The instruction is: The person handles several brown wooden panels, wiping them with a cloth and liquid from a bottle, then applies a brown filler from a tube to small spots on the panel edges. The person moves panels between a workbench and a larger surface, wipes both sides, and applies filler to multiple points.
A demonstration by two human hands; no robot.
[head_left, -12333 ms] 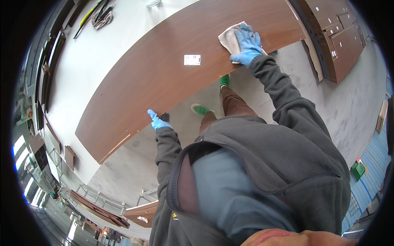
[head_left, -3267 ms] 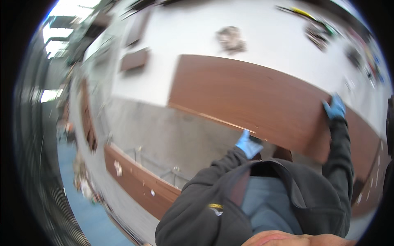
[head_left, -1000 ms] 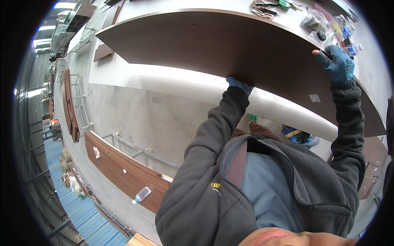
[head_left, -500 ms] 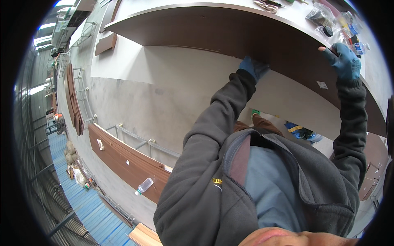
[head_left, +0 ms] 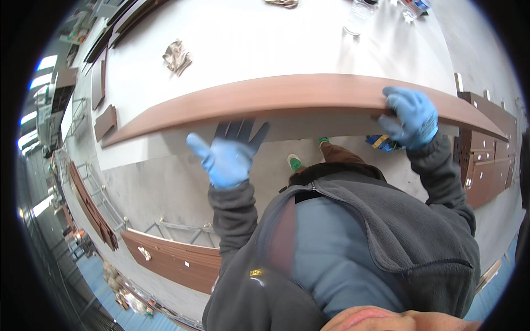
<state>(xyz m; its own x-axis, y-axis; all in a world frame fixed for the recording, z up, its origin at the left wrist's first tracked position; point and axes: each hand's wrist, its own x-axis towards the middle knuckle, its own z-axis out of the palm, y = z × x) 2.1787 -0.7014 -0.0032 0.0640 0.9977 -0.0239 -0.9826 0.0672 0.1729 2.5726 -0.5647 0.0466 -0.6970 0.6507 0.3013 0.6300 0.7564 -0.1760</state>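
Observation:
A long brown wooden panel [head_left: 287,96] lies flat along the near edge of a white table [head_left: 265,38]. My right hand [head_left: 409,115], in a blue glove, grips the panel's near edge toward its right end, fingers curled over the top. My left hand [head_left: 225,157], also in a blue glove, hovers just in front of the panel's middle with fingers spread and nothing in it. Its shadow falls on the table's front face. My grey jacket fills the lower part of the view.
A crumpled cloth [head_left: 176,55] and a clear bottle [head_left: 358,16] sit farther back on the table. Stacked brown panels [head_left: 486,160] stand at the right, more panels [head_left: 165,259] and metal frames [head_left: 176,231] on the concrete floor at lower left. Small brown boards [head_left: 105,121] lie at the table's left end.
The panel, held up on edge by both hands half a second ago, now lies flat on the table. My left hand has let go and opened.

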